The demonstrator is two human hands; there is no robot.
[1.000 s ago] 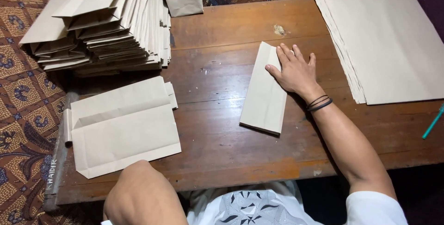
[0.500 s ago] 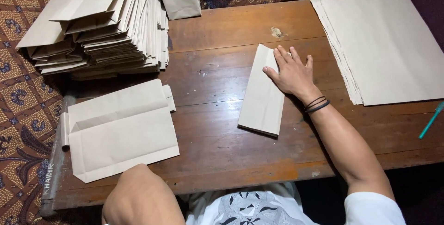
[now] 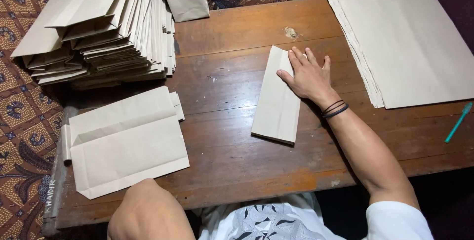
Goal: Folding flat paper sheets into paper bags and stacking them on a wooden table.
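right hand flat on folded paper bag, wooden table

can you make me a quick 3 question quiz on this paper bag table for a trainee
1. True or false: the right hand rests flat on the upper end of the folded bag in the middle of the table.
2. Where does the stack of flat sheets lie?
A. at the table's far right
B. on the floor at the left
C. under the folded bag
3. Fill in: the teal pen lies near the table's ____ edge.

Key
1. True.
2. A.
3. Right, below the sheets. The left hand is not in view, so nothing can be said about it; only a bare knee shows near the small pile of bags at the left.
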